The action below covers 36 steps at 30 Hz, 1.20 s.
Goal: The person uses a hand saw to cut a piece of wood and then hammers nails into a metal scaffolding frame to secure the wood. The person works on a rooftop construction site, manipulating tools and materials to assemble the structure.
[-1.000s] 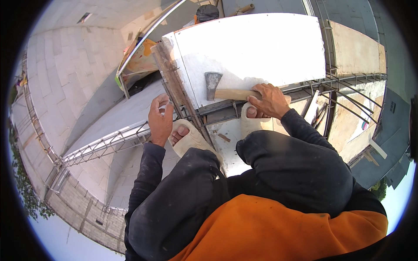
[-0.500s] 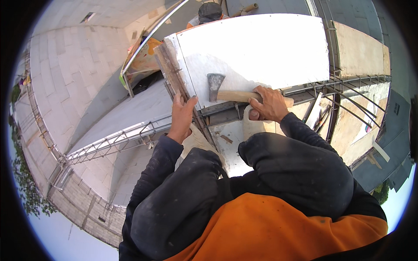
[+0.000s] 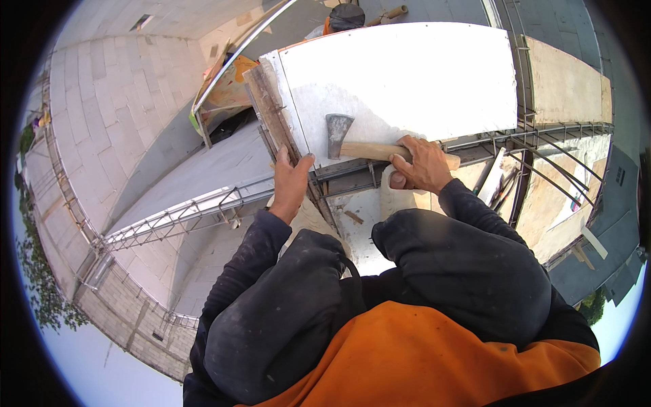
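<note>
An axe with a dark metal head and a pale wooden handle lies across the lower edge of a large white panel. My right hand is closed around the handle near its far right end, with the head pointing left. Beside the panel's left edge runs a worn wooden plank. At its near end is my left hand, thumb and forefinger spread apart. Whether its fingertips touch the plank I cannot tell.
Steel rebar trusses cross left and right, with a drop to lower levels beyond. A person in a dark cap is behind the panel. Loose wood strips lie right of my right hand. My knees are bent close behind my hands.
The capped person's head has moved right behind the panel. My left hand has shifted slightly, and its lower fingers no longer show. My right hand stays on the axe handle.
</note>
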{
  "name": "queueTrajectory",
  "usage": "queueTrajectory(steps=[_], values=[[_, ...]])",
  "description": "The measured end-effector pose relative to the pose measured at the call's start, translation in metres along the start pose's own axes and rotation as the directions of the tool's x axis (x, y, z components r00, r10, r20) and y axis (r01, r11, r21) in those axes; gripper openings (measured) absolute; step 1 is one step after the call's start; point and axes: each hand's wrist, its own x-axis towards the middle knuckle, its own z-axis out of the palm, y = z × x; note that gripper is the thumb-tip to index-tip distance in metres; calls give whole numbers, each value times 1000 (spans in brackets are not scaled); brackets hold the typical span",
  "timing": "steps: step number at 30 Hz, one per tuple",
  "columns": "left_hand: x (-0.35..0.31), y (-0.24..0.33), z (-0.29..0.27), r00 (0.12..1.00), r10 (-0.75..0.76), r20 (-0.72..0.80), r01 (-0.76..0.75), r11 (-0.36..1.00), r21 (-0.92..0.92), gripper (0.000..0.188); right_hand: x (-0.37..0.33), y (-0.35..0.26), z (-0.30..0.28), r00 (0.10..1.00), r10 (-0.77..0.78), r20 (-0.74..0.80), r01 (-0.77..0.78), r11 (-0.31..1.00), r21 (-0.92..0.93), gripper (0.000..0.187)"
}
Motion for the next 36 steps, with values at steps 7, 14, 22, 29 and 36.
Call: queueTrajectory(steps=[7, 14, 22, 29, 36], values=[[-4, 6, -8, 990, -112, 81, 113, 994, -5, 84, -2, 3, 3, 1000, -5, -6, 5, 1000, 2, 44], [15, 6, -38, 892, -355, 280, 420, 880, -221, 78, 2, -3, 0, 999, -44, 14, 45, 999, -21, 45], [13, 5, -41, 902, -309, 303, 360, 924, -129, 55, 7, -21, -24, 988, -79, 131, 93, 990, -108, 49], [15, -11, -36, 942, -148, 302, 195, 972, -132, 84, 4, -52, -31, 987, -100, 125, 103, 995, -15, 48], [18, -20, -36, 933, -128, 337, 185, 972, -143, 80, 28, -94, -18, 969, -198, 150, 211, 975, -76, 44]])
